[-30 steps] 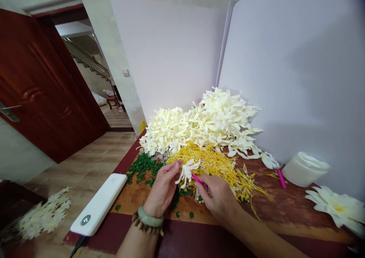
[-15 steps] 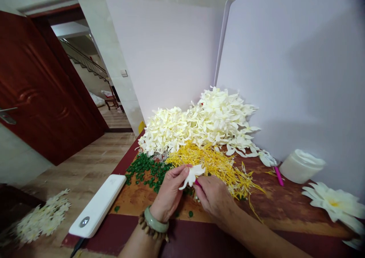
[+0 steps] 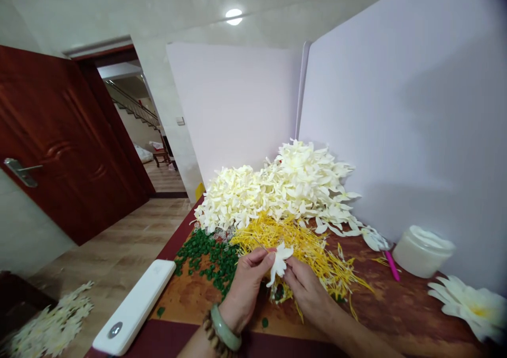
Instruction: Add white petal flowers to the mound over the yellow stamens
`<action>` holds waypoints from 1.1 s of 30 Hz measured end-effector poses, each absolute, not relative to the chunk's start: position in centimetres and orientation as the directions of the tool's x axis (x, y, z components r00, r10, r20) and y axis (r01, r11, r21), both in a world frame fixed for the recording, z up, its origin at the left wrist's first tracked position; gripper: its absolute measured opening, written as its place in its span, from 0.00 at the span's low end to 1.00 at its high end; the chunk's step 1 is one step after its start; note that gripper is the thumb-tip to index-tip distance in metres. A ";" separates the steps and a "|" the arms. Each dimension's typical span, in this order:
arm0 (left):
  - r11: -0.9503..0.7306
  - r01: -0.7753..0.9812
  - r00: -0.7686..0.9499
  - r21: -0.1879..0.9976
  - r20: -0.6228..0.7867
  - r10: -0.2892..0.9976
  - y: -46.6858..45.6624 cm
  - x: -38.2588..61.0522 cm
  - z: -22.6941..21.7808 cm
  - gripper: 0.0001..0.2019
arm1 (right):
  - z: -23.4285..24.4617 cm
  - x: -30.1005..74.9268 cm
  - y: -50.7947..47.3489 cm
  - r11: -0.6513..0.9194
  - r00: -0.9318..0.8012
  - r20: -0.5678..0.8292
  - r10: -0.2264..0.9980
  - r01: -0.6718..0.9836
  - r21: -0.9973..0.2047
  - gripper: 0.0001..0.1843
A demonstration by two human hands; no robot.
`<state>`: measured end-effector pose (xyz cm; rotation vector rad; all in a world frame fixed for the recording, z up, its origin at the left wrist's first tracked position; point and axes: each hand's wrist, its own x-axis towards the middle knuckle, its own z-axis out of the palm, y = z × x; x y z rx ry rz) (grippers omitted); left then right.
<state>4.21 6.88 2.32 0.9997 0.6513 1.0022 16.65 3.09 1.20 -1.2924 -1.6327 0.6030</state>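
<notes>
Between my hands is a white artificial flower petal piece (image 3: 280, 260) with several pointed lobes. My left hand (image 3: 249, 279), wearing a jade bangle and a beaded bracelet, pinches its left side between thumb and fingers. A thin needle-like tip pokes up beside those fingers. My right hand (image 3: 309, 286) has its fingers closed at the petal's right edge; whether they also hold a tool is hidden. Just beyond lies a heap of yellow stamens (image 3: 289, 236). Small green pieces (image 3: 209, 257) are scattered to the left.
A large pile of cream petals (image 3: 273, 189) stands at the back against white panels. On the right are a pink-handled tool (image 3: 392, 265), a white jar (image 3: 423, 252) and a large cream flower (image 3: 471, 305). A white power bank (image 3: 134, 305) lies at the left edge.
The camera has tilted up, so the scene sits lower. The pink item seen at my right fingers no longer shows. The petal piece has turned, its lobes now hanging downward.
</notes>
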 end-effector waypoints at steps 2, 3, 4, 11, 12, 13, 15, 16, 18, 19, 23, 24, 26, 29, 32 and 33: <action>0.156 -0.315 0.429 0.936 -0.006 0.903 7.2 4.2 2.8 0.12 | 1.4 17.0 3.2 0.324 -0.007 0.357 0.934 0.438 -0.838 0.13; 0.140 -0.281 0.435 0.949 -0.005 0.901 7.5 4.2 3.1 0.12 | 1.6 17.2 3.3 0.319 -0.004 0.351 0.936 0.426 -0.847 0.13; 0.126 -0.249 0.435 0.960 -0.006 0.900 7.8 4.1 3.5 0.12 | 1.7 17.4 3.4 0.307 0.006 0.341 0.940 0.420 -0.854 0.12; 0.049 -0.124 0.205 0.991 -0.023 0.979 10.5 4.6 5.3 0.12 | 2.0 20.8 4.8 0.244 0.280 0.399 0.873 0.458 -0.855 0.11; 0.062 -0.106 0.221 0.992 -0.038 0.975 10.9 5.2 5.4 0.12 | 2.1 21.5 5.0 0.239 0.334 0.414 0.847 0.457 -0.857 0.11; 0.074 -0.084 0.250 0.994 -0.051 0.967 11.4 5.9 5.3 0.11 | 2.2 22.3 5.2 0.230 0.387 0.426 0.818 0.457 -0.859 0.11; 0.073 -0.038 0.305 0.997 -0.058 0.951 12.4 7.6 5.3 0.07 | 2.6 23.9 5.5 0.212 0.471 0.441 0.764 0.463 -0.861 0.11; 0.055 -0.017 0.316 0.998 -0.047 0.948 12.9 8.5 5.2 0.06 | 2.9 24.5 5.6 0.203 0.500 0.448 0.741 0.469 -0.859 0.11; 0.015 0.021 0.303 1.000 -0.021 0.953 14.2 10.1 5.1 0.02 | 3.5 25.7 5.6 0.185 0.553 0.460 0.695 0.481 -0.857 0.11; -0.004 0.044 0.287 0.999 -0.009 0.958 14.8 10.8 5.0 0.01 | 3.7 26.2 5.5 0.178 0.574 0.467 0.673 0.486 -0.855 0.11; -0.109 0.189 0.249 0.976 0.060 0.967 16.8 13.4 4.9 0.03 | 4.7 27.5 5.2 0.159 0.646 0.486 0.589 0.497 -0.853 0.12; -0.136 0.226 0.256 0.964 0.076 0.964 17.0 14.1 4.9 0.04 | 4.9 27.6 5.1 0.159 0.657 0.488 0.575 0.495 -0.854 0.12; -0.180 0.295 0.269 0.938 0.099 0.958 17.2 15.7 4.8 0.06 | 5.2 27.8 4.9 0.166 0.667 0.494 0.557 0.493 -0.854 0.12; -0.215 0.394 0.227 0.894 0.132 0.965 17.3 18.2 4.4 0.12 | 5.4 27.8 4.8 0.160 0.660 0.506 0.555 0.513 -0.844 0.11; -0.222 0.463 0.163 0.858 0.164 0.973 18.1 19.8 3.8 0.13 | 5.2 27.6 4.9 0.132 0.644 0.514 0.566 0.545 -0.828 0.11; -0.221 0.475 0.154 0.852 0.167 0.974 18.4 20.1 3.6 0.11 | 5.0 27.6 4.9 0.130 0.638 0.518 0.570 0.553 -0.823 0.12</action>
